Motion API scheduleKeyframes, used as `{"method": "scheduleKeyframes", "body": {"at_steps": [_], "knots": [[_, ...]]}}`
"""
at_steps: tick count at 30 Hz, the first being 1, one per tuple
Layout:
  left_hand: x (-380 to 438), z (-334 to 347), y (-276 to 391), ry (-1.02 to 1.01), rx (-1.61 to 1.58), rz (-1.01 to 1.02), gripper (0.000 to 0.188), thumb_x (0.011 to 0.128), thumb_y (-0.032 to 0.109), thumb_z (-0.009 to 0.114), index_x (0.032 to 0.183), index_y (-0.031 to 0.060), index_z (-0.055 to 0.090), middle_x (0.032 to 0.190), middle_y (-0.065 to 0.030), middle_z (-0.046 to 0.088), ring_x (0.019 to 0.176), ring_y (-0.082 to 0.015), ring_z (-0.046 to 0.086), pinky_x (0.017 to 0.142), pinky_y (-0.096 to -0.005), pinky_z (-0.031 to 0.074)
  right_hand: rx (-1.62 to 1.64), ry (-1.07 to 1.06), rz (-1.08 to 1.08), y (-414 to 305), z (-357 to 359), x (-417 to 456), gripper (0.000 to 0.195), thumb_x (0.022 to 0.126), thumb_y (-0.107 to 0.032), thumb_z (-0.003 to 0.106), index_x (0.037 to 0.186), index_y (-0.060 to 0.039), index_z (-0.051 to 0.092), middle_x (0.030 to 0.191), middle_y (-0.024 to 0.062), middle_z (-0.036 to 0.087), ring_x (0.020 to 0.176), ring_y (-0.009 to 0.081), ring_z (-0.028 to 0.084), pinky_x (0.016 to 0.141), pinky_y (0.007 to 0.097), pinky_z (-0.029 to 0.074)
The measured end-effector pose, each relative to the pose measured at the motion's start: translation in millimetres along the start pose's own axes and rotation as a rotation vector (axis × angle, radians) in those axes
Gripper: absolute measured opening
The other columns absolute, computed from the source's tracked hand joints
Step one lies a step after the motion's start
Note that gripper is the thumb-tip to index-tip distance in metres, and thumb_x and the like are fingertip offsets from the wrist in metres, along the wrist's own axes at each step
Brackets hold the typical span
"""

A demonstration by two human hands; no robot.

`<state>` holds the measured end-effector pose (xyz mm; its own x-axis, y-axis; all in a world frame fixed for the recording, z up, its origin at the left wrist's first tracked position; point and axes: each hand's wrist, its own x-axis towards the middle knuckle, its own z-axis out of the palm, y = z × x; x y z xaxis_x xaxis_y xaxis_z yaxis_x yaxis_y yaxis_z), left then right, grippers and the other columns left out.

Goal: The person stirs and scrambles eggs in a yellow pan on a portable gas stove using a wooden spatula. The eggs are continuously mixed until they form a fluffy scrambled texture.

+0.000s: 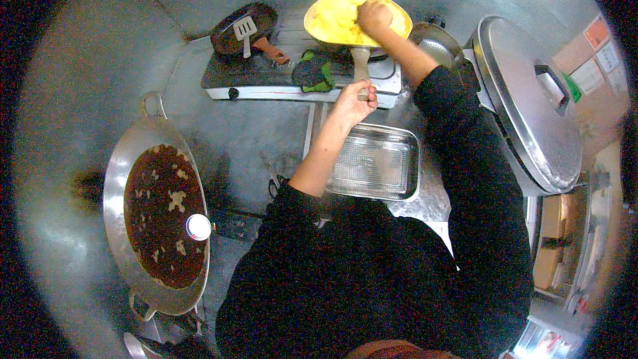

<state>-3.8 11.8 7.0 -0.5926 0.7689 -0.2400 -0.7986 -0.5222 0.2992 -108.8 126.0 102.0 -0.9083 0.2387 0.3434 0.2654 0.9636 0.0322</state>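
Observation:
A pan with yellow food spread inside it is tilted at the top centre. My left hand grips the end of its pale handle. Over the right part of the yellow food is my right hand, its fingers curled; whether it holds anything cannot be told. Below the pan lies a dark cloth or mitt with green edging on the white-fronted stove. A wire-mesh rack or basket sits in a metal tray near my left forearm.
A big metal wok holds dark oil at the left, with a round white-faced thermometer at its edge. A dark pan and slotted turner are upper left. A large lidded pot stands right, beside a round metal pan.

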Motion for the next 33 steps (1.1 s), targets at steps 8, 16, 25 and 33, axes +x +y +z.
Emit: {"method": "scheduleKeyframes", "body": {"at_steps": [8,16,25,33], "knots": [[-0.9,-3.2,0.3,0.042,0.009,0.004,0.011,0.072,0.008,0.046,0.079,0.0042,0.038,0.061,-0.0057,0.044,0.052,-0.0132,0.039,0.046,-0.0239,0.033,-0.172,-0.332,-0.160,23.1,-160.1,0.3,0.025,0.073,-0.025,0.050,0.091,-0.0075,0.051,0.085,0.0070,0.054,0.069,0.0159,0.051,0.052,0.0213,0.044],[-1.5,-2.3,-1.9,0.062,0.003,0.030,0.012,0.071,0.010,0.047,0.080,0.0055,0.040,0.063,-0.0057,0.044,0.052,-0.0134,0.039,0.047,-0.0247,0.034,-0.104,-0.099,-0.389,-43.1,-67.6,-44.3,0.021,0.070,-0.018,0.046,0.081,-0.0067,0.059,0.080,0.0108,0.058,0.070,0.0232,0.057,0.052,0.0366,0.046],[1.6,-5.9,2.5,0.032,0.031,0.016,0.009,0.072,0.008,0.045,0.078,0.0052,0.039,0.061,-0.0047,0.043,0.051,-0.0126,0.040,0.046,-0.0242,0.033,-0.003,-0.023,-0.070,1.2,-40.3,24.0,0.025,0.066,-0.025,0.054,0.082,-0.0068,0.058,0.085,0.0125,0.056,0.075,0.0273,0.056,0.060,0.0387,0.045],[8.0,2.4,5.8,-0.024,0.049,-0.059,0.007,0.072,0.008,0.045,0.074,0.0039,0.041,0.061,-0.0048,0.043,0.052,-0.0127,0.039,0.047,-0.0250,0.033,0.210,-0.162,-0.141,61.8,-127.0,20.8,0.053,0.060,-0.045,0.058,0.097,-0.0081,0.050,0.086,0.0049,0.053,0.071,0.0149,0.049,0.058,0.0213,0.042]]}}
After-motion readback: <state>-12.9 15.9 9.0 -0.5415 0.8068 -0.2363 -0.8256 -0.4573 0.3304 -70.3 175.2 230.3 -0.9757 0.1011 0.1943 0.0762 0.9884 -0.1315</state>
